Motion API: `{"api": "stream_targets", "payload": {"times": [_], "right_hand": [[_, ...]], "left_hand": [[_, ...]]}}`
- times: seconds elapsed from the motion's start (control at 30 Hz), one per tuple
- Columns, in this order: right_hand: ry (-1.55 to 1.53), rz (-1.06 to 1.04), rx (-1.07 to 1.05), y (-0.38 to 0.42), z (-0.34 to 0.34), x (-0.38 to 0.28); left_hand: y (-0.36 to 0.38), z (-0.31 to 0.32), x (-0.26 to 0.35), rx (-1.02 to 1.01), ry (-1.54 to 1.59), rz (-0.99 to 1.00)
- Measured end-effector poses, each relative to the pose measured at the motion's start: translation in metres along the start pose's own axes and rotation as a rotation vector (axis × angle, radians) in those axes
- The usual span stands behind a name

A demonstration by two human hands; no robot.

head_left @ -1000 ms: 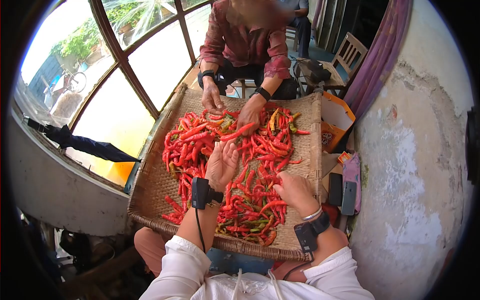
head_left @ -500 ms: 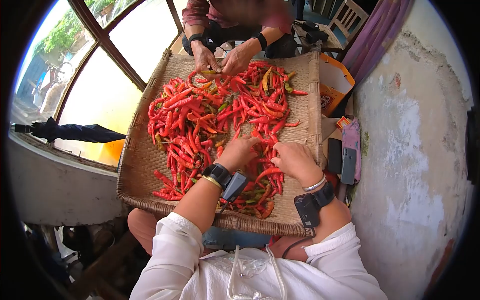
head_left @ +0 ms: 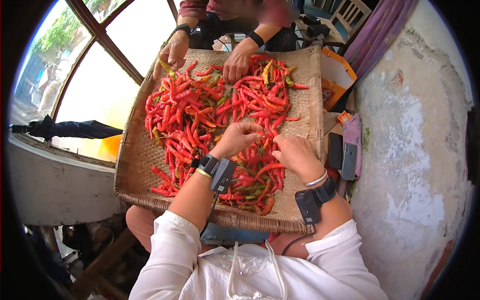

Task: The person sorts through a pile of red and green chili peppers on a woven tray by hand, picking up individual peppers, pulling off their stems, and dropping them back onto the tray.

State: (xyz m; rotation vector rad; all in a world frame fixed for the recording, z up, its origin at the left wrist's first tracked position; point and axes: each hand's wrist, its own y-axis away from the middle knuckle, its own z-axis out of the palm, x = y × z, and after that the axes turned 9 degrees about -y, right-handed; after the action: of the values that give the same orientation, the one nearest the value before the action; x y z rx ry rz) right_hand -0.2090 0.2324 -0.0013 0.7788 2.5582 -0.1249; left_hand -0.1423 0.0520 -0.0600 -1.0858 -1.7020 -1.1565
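Red chili peppers [head_left: 175,112], some of them green or orange, lie heaped in a woven basket tray [head_left: 135,172]. Over the heap, my left hand [head_left: 236,140] has thumb and fingers pinched on a red chili pepper, partly hidden by the fingertips. Close to its right, my right hand [head_left: 298,154] is closed in a pinch beside that pepper; what sits between its fingertips is too small to make out. Below both hands more red and greenish peppers [head_left: 257,192] lie near the tray's front rim.
Across the tray, a co-worker's one hand [head_left: 175,50] holds a yellowish-green pepper and the other [head_left: 237,65] rests on the heap. To the right are phones [head_left: 349,161], an orange box [head_left: 337,77] and a rough wall [head_left: 405,150]. A folded umbrella [head_left: 87,130] lies by the window.
My left hand has lifted slightly from the peppers and its fingertips now meet near my right hand's. The co-worker's hands have parted, one moving to the tray's left edge with a pepper.
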Motion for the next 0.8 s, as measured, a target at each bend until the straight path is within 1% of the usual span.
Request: {"api": "stream_targets", "payload": {"times": [0.03,0.07,0.1,0.13,0.17,0.2,0.23,0.3,0.33,0.37,0.43,0.5,0.53,0.57,0.6,0.63,0.67,0.7,0.73,0.77,0.8], "right_hand": [[-0.003,-0.001,-0.004,0.0,0.0,0.0],[0.006,0.024,-0.047,-0.002,0.0,0.0],[0.016,0.049,-0.089,-0.003,-0.001,0.0],[0.016,0.051,-0.089,-0.003,-0.002,0.0],[0.024,0.054,-0.063,-0.002,-0.002,0.0],[0.031,0.058,-0.038,-0.001,-0.002,-0.001],[0.028,0.061,-0.036,0.001,-0.001,0.0],[-0.046,-0.071,0.249,0.0,0.003,0.001],[-0.045,-0.077,0.264,-0.001,0.005,0.001],[-0.097,-0.118,0.272,-0.002,0.008,0.001],[-0.135,-0.171,0.309,-0.007,0.007,-0.001],[-0.276,-0.075,0.152,-0.008,0.006,-0.004],[-0.269,-0.087,0.167,-0.009,0.005,-0.005],[-0.307,-0.013,0.115,-0.01,0.005,-0.006],[-0.348,0.063,0.06,-0.011,0.005,-0.007],[-0.351,0.055,0.064,-0.012,0.005,-0.009],[-0.594,0.097,0.127,-0.011,0.006,-0.01],[-0.836,0.144,0.187,-0.01,0.006,-0.01],[-0.756,0.201,0.16,-0.009,-0.003,-0.012],[-0.755,0.197,0.16,-0.009,-0.004,-0.011],[-0.728,0.194,0.208,-0.009,-0.004,-0.01]], "left_hand": [[0.001,0.0,0.0,0.044,0.037,0.007],[-0.002,0.003,-0.005,0.109,0.118,0.068],[0.0,0.003,-0.003,0.109,0.119,0.068],[0.0,0.001,-0.001,0.093,0.164,0.039],[0.002,-0.001,0.002,0.073,0.206,0.01],[0.005,-0.005,0.005,0.012,0.263,0.039],[0.009,-0.008,0.008,0.008,0.261,0.038],[0.014,-0.015,0.016,-0.083,0.366,0.099],[0.016,-0.016,0.02,-0.119,0.416,0.141],[0.021,-0.017,0.026,-0.143,0.475,0.137],[0.023,-0.017,0.028,-0.218,0.6,0.217],[0.026,-0.019,0.029,-0.242,0.717,0.206],[0.026,-0.019,0.029,-0.189,0.78,0.204],[0.025,-0.02,0.029,-0.134,0.843,0.2],[0.022,-0.022,0.027,-0.13,0.833,0.21],[0.019,-0.024,0.022,-0.054,0.865,0.186],[0.018,-0.025,0.017,0.024,0.901,0.158],[0.017,-0.026,0.015,0.027,0.902,0.157],[0.015,-0.027,0.015,0.09,1.057,0.174],[0.012,-0.029,0.014,0.154,1.211,0.192],[0.009,-0.032,0.013,0.164,1.374,0.279]]}}
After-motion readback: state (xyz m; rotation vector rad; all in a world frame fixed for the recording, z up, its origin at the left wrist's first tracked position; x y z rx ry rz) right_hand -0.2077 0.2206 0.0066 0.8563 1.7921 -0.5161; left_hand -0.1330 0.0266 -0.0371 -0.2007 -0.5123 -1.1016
